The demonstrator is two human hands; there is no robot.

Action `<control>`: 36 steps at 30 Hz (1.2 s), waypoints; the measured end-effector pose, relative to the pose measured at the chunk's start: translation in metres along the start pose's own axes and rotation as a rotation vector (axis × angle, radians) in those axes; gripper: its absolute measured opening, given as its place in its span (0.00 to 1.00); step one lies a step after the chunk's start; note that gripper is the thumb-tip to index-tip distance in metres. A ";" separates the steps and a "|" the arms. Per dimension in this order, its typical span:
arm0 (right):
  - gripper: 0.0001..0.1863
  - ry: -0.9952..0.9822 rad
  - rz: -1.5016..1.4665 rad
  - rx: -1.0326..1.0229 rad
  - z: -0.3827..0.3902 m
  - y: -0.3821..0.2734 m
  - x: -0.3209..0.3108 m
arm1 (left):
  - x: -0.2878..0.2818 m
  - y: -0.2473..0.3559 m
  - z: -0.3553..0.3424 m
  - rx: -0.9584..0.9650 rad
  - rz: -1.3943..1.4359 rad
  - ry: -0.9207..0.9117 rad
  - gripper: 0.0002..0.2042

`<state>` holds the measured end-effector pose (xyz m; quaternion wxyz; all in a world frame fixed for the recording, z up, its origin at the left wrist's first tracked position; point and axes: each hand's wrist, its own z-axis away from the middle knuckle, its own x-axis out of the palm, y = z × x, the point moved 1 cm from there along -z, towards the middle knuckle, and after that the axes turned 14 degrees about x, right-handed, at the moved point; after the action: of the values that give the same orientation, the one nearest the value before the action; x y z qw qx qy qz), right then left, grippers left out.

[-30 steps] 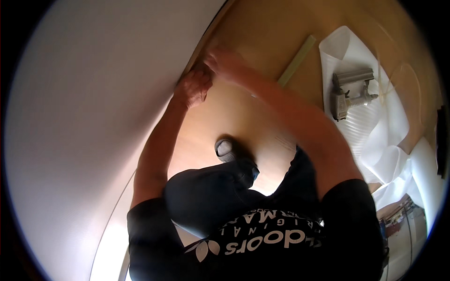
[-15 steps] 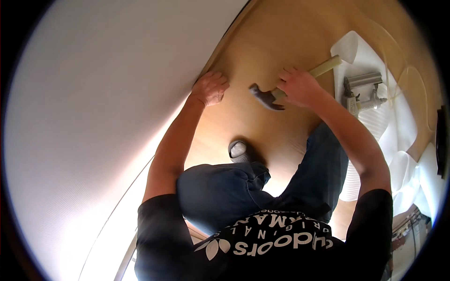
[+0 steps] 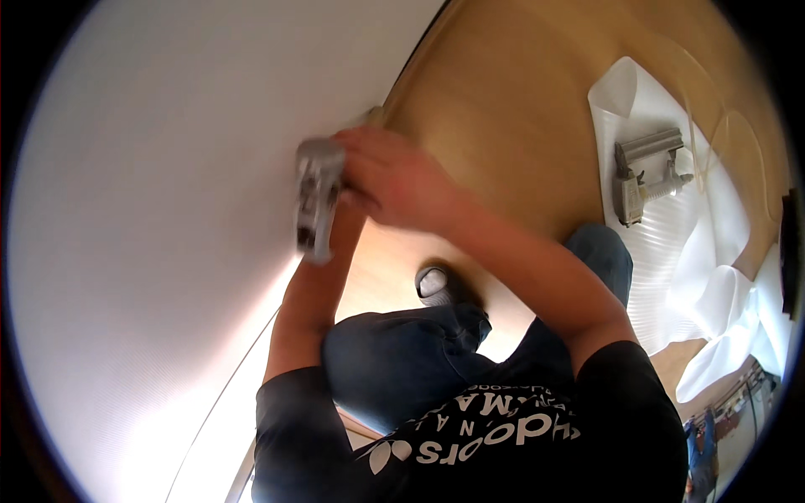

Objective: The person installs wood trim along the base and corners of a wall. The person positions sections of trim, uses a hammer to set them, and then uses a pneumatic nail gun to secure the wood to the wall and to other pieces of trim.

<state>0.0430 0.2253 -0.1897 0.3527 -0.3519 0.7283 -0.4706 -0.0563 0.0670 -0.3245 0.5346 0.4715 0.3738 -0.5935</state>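
My right hand (image 3: 398, 176) reaches across to the left and is closed round a claw hammer. The hammer's grey metal head (image 3: 315, 201) is raised at the white wall-like surface (image 3: 168, 168), and a bit of its pale handle (image 3: 375, 114) shows past my fingers. Motion blurs this hand and the hammer a little. Of my left arm, the forearm (image 3: 312, 289) comes up along the edge where the white surface meets the wooden panel (image 3: 503, 109). The left hand itself is hidden behind the right hand and the hammer.
On the right, a nail gun (image 3: 650, 163) lies on white foam sheeting (image 3: 654, 260). A thin pale hose (image 3: 759, 172) curls beside it over the wood. My foot (image 3: 433, 285) rests on the wooden surface between my bent legs. Bright light enters at the lower left.
My right hand has swung the hammer from the middle of the wooden panel leftward to the white surface. It now covers my left hand, which was in sight with its fingers curled.
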 end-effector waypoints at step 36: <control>0.24 -0.706 1.256 0.434 0.207 0.110 -0.139 | 0.020 0.004 -0.012 0.112 0.083 -0.299 0.05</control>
<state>0.2682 0.2860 -0.3314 0.8288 0.0771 0.5264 -0.1733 -0.0497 0.0722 -0.3469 0.5812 0.4220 0.2365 -0.6543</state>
